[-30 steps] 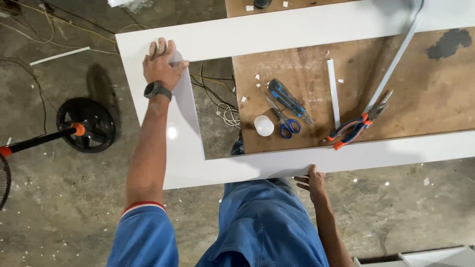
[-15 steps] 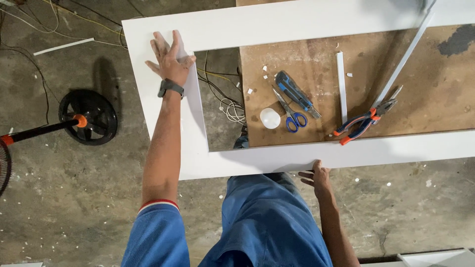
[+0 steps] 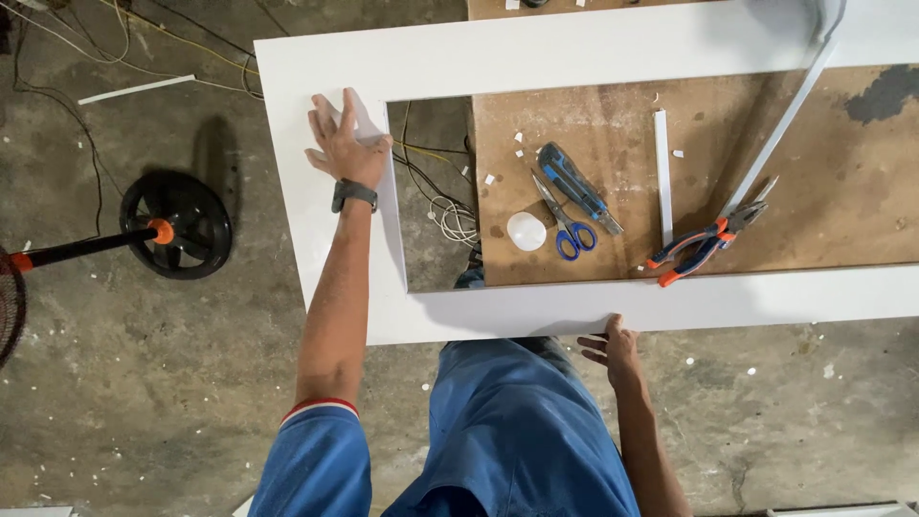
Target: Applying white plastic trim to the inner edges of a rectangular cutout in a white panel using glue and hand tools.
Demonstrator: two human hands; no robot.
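Note:
A large white rectangular frame [image 3: 574, 48] lies over a brown board [image 3: 823, 220]. My left hand [image 3: 343, 144] presses flat on the frame's left side, thumb at the inner edge, a dark watch on the wrist. Lower down, my right hand [image 3: 613, 347] grips the near outer edge of the frame's bottom rail. On the board inside the frame lie blue-handled scissors [image 3: 565, 222], a blue utility knife [image 3: 574, 184], a white round cap [image 3: 526, 231] and orange-and-blue pliers [image 3: 706, 241].
A white strip [image 3: 661, 177] and a long grey strip [image 3: 780, 129] lie on the board. Loose cables [image 3: 450, 215] hang in the frame's opening. A black fan base with an orange collar [image 3: 177, 225] stands on the concrete floor at left.
The white frame and both hands sit further right in view than before. My left hand still rests on the left side, my right hand stays at the near edge.

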